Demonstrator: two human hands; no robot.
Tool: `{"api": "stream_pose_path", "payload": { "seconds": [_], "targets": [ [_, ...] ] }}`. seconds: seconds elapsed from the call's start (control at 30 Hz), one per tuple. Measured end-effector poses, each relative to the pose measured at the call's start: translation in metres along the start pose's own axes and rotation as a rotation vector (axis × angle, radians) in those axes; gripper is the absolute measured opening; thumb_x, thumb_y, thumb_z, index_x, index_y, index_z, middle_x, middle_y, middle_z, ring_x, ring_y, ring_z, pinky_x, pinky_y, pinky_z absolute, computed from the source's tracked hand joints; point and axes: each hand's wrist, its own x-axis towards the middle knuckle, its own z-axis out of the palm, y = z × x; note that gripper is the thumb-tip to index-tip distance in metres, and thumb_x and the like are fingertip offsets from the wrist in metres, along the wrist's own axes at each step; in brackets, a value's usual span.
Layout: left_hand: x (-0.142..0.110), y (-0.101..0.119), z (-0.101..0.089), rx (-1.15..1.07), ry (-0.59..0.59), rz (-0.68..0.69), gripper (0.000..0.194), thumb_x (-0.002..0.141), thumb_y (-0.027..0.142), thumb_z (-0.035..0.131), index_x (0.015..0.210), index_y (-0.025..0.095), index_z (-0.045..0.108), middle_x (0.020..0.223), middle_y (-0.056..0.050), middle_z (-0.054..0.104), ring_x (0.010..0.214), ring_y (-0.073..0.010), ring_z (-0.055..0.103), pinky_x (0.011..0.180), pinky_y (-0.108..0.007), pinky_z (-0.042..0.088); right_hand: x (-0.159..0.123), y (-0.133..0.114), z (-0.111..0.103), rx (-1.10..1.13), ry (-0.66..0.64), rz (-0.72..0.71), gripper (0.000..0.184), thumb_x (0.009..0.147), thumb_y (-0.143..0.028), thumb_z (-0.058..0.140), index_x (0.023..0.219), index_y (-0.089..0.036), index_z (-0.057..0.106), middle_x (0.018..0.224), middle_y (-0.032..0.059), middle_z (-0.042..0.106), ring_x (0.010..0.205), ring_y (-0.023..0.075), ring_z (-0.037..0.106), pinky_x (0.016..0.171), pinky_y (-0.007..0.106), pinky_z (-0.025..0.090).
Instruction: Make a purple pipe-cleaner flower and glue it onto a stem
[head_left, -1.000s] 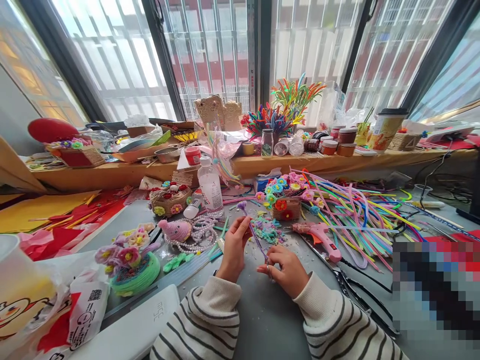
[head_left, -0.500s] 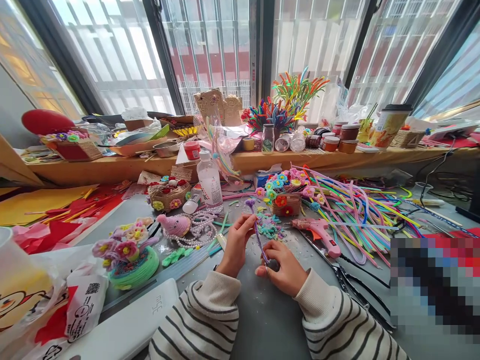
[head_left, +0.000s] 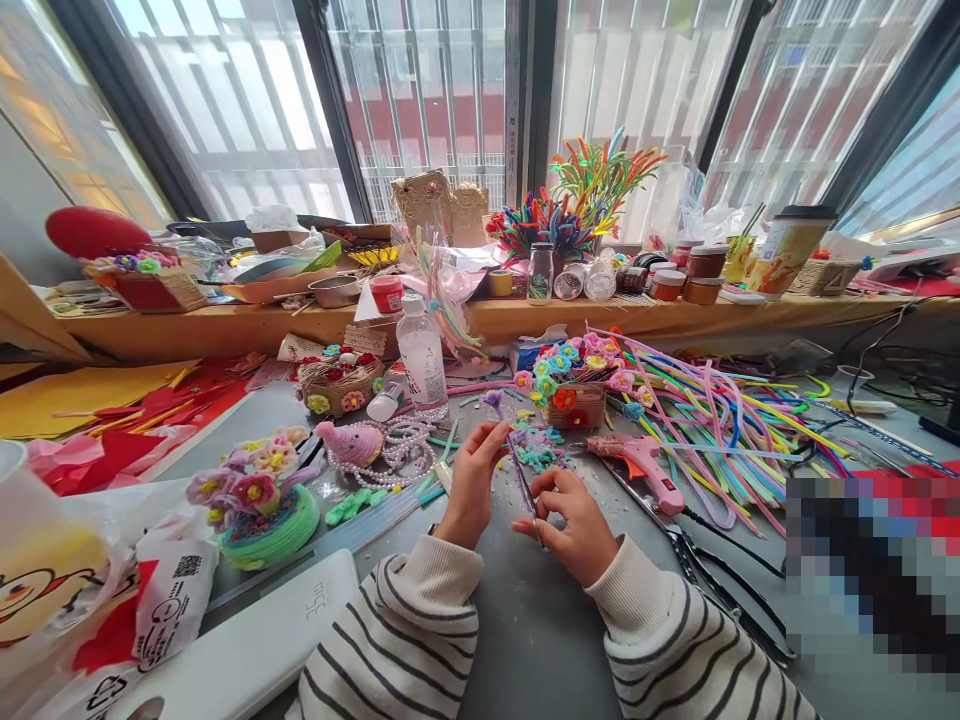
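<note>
My left hand pinches the upper part of a thin purple pipe-cleaner stem that ends in a small purple flower. My right hand is closed round the stem's lower end, just above the grey table. Both wrists wear striped sleeves. A small heap of teal pipe-cleaner flowers lies just beyond my fingers.
A pink glue gun and a spread of coloured pipe cleaners lie to the right, with black scissors nearer. A flower basket, clear bottle, pearl strings and a green flower pot stand left and behind. Clutter fills the window sill.
Both hands have stayed on the purple stem and shifted slightly up and away from me. The right hand's fingers have changed their grip on the lower end.
</note>
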Motion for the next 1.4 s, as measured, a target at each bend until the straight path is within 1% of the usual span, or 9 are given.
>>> {"api": "stream_pose_path", "payload": {
  "seconds": [0.2,0.33,0.53,0.67,0.8,0.97,1.13,1.27,1.4],
  "targets": [
    [0.0000,0.0009,0.0005,-0.021,0.013,0.008,0.011,0.062,0.025,0.062,0.062,0.016,0.056,0.069,0.003,0.048,0.066,-0.0068,0.044,0.063,-0.018,0.035,0.0001,-0.0026,-0.0007,0.013,-0.006,0.009,0.036,0.067,-0.042,0.058,0.045,-0.017,0.045,0.072,0.0027,0.051,0.072,0.0149,0.045,0.071,0.033,0.036],
    [-0.0011,0.0023,0.0016,-0.036,-0.006,-0.003,0.011,0.062,0.025,0.062,0.062,0.016,0.057,0.068,0.003,0.049,0.065,-0.0068,0.044,0.063,-0.019,0.035,-0.0004,-0.0068,-0.0014,0.063,-0.048,0.031,0.039,0.068,-0.051,0.052,0.049,-0.017,0.049,0.075,0.0037,0.050,0.074,0.0155,0.046,0.069,0.031,0.038],
    [-0.0032,0.0024,0.0025,-0.019,-0.067,-0.007,0.009,0.063,0.024,0.062,0.062,0.016,0.059,0.067,0.002,0.050,0.067,-0.0079,0.045,0.064,-0.019,0.035,-0.0012,-0.0067,-0.0012,0.072,-0.169,0.038,0.058,0.069,-0.068,0.027,0.060,-0.016,0.053,0.081,0.0069,0.051,0.078,0.0179,0.045,0.073,0.034,0.037],
    [-0.0039,0.0031,0.0031,0.007,-0.090,-0.004,0.009,0.063,0.024,0.061,0.061,0.016,0.059,0.066,0.002,0.050,0.067,-0.0083,0.045,0.065,-0.020,0.035,-0.0017,-0.0065,-0.0009,0.076,-0.193,0.036,0.061,0.066,-0.071,0.028,0.061,-0.017,0.054,0.082,0.0069,0.051,0.081,0.0187,0.045,0.075,0.034,0.037],
    [-0.0043,0.0038,0.0036,0.037,-0.103,-0.007,0.010,0.064,0.024,0.061,0.060,0.016,0.057,0.064,0.002,0.049,0.065,-0.0079,0.044,0.063,-0.020,0.034,-0.0016,-0.0079,-0.0009,0.092,-0.158,0.037,0.054,0.066,-0.067,0.035,0.060,-0.017,0.054,0.082,0.0062,0.052,0.080,0.0181,0.046,0.074,0.033,0.038],
    [-0.0038,0.0027,0.0025,0.039,-0.097,-0.017,0.010,0.063,0.025,0.061,0.060,0.016,0.057,0.065,0.003,0.050,0.067,-0.0081,0.044,0.065,-0.020,0.034,-0.0008,-0.0077,-0.0016,0.084,-0.062,0.043,0.039,0.066,-0.052,0.053,0.050,-0.017,0.046,0.077,0.0041,0.052,0.075,0.0160,0.047,0.071,0.031,0.038],
    [-0.0027,0.0022,0.0019,-0.002,-0.071,-0.021,0.011,0.063,0.026,0.061,0.059,0.017,0.057,0.066,0.003,0.050,0.067,-0.0077,0.044,0.065,-0.020,0.034,0.0003,-0.0062,-0.0029,0.061,0.012,0.014,0.035,0.068,-0.040,0.057,0.046,-0.018,0.040,0.072,0.0024,0.053,0.070,0.0145,0.047,0.073,0.033,0.037],
    [-0.0020,0.0029,0.0017,-0.031,-0.055,-0.016,0.011,0.061,0.026,0.063,0.060,0.016,0.057,0.065,0.003,0.049,0.066,-0.0074,0.044,0.065,-0.020,0.035,0.0012,-0.0061,-0.0030,0.049,0.040,0.018,0.036,0.067,-0.039,0.057,0.045,-0.018,0.039,0.068,0.0020,0.051,0.068,0.0141,0.046,0.068,0.031,0.037],
    [-0.0021,0.0040,0.0013,-0.059,-0.059,-0.008,0.011,0.063,0.025,0.061,0.060,0.016,0.056,0.066,0.003,0.048,0.065,-0.0071,0.043,0.065,-0.020,0.035,0.0006,-0.0083,-0.0034,0.082,-0.016,0.047,0.036,0.068,-0.044,0.055,0.047,-0.017,0.044,0.073,0.0031,0.051,0.072,0.0147,0.047,0.070,0.031,0.038]
  ]
}}
